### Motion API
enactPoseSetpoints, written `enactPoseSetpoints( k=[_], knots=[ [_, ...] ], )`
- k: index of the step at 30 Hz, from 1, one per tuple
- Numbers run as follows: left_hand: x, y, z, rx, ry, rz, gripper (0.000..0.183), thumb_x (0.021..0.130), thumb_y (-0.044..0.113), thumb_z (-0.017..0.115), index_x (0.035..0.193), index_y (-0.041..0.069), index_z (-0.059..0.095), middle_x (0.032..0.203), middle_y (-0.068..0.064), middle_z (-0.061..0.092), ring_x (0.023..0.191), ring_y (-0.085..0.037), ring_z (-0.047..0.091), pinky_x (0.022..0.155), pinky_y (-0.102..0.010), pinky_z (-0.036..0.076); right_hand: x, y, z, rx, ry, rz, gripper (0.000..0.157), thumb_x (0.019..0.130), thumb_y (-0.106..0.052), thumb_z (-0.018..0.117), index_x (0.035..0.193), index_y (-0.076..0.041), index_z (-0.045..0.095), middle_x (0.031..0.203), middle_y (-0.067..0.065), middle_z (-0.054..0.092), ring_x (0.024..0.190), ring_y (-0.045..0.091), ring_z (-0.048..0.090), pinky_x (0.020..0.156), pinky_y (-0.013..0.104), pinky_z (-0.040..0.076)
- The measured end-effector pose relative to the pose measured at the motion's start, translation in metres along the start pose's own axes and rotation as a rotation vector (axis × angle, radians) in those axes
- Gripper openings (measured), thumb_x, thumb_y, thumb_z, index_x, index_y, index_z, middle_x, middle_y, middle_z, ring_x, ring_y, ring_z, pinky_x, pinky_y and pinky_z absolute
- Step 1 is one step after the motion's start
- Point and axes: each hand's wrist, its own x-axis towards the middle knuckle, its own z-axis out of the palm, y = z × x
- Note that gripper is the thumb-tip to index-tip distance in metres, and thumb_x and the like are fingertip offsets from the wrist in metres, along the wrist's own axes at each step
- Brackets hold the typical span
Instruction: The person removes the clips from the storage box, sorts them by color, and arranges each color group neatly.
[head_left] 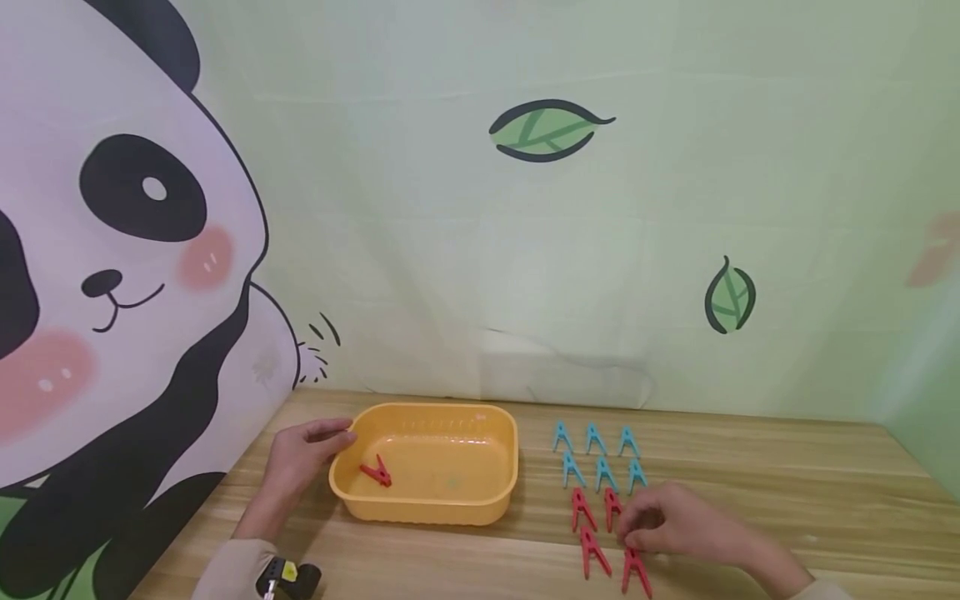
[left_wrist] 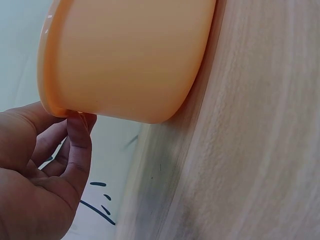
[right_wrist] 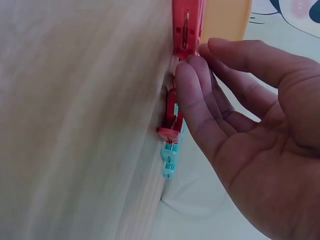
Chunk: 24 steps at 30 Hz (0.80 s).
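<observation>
My left hand [head_left: 296, 457] is at the left back corner of a yellow plastic basin [head_left: 423, 512], pinching its rim [left_wrist: 56, 111] between thumb and fingers. One red clothespin [head_left: 382, 476] lies inside the basin near its left end. Over the red clothespins on the table, my right hand [head_left: 678, 521] hovers with thumb and fingertips apart and nothing between them. Its fingertips are close to the front right red clothespin [head_left: 636, 571]; whether they touch it I cannot tell. In the right wrist view a red clothespin [right_wrist: 187, 30] stands just above the fingertips.
Several blue clothespins [head_left: 603, 473] lie in two rows behind the red ones. More red clothespins [head_left: 591, 552] are left of my right hand. The wooden table [head_left: 787, 467] ends at a pale green backdrop [head_left: 420, 250] with a panda and leaves.
</observation>
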Motion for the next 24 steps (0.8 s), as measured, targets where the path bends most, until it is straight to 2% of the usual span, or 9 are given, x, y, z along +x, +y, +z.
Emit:
enactPoseSetpoints(
  k=[5,11,24],
  knots=[
    [0.001,-0.001,0.000,-0.007,-0.006,0.012,0.040,0.098,0.018,0.080,0.130,-0.006,0.072,0.124,-0.019,0.075,0.110,-0.025,0.071,0.086,-0.024,0.061,-0.001,0.000,0.002,-0.009,0.027,-0.004,0.007,0.095,-0.006,0.078,0.101,-0.008,0.075,0.094,-0.005,0.071,0.085,0.008,0.065,0.073,0.025,0.058],
    [0.001,-0.001,0.000,-0.005,0.005,0.006,0.040,0.098,0.018,0.080,0.129,-0.005,0.072,0.124,-0.018,0.075,0.110,-0.025,0.071,0.085,-0.021,0.060,-0.002,-0.001,0.007,-0.060,0.030,0.005,0.014,0.089,-0.011,0.086,0.096,-0.011,0.073,0.086,-0.007,0.067,0.079,0.007,0.062,0.068,0.025,0.057],
    [0.000,0.000,0.000,-0.004,0.001,0.000,0.040,0.098,0.019,0.080,0.130,-0.004,0.072,0.125,-0.018,0.075,0.112,-0.025,0.070,0.087,-0.021,0.060,0.001,-0.006,0.015,-0.097,0.096,0.051,0.011,0.092,-0.009,0.083,0.098,-0.008,0.074,0.086,-0.005,0.066,0.078,0.008,0.060,0.067,0.024,0.055]
  ],
)
